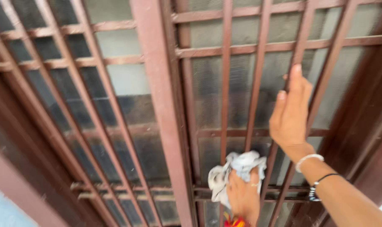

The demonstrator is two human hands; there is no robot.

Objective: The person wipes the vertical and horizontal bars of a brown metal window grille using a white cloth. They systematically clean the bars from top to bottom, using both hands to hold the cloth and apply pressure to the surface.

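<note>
My left hand [242, 196] is low in the middle, closed on a crumpled white cloth [237, 168] and pressing it against the brown metal window grille [224, 105]. It wears a ring and red and yellow bangles. My right hand [291, 115] reaches in from the lower right and holds one vertical grille bar [325, 80], fingers pointing up. A white bracelet and a black band sit on that wrist. Behind the bars is dusty, dark mesh or glass [207, 88].
A thick brown upright post [159, 105] splits the grille into a left and a right panel. Horizontal crossbars [262, 47] run across at several heights. A dark wooden frame edge [367, 138] stands at the right.
</note>
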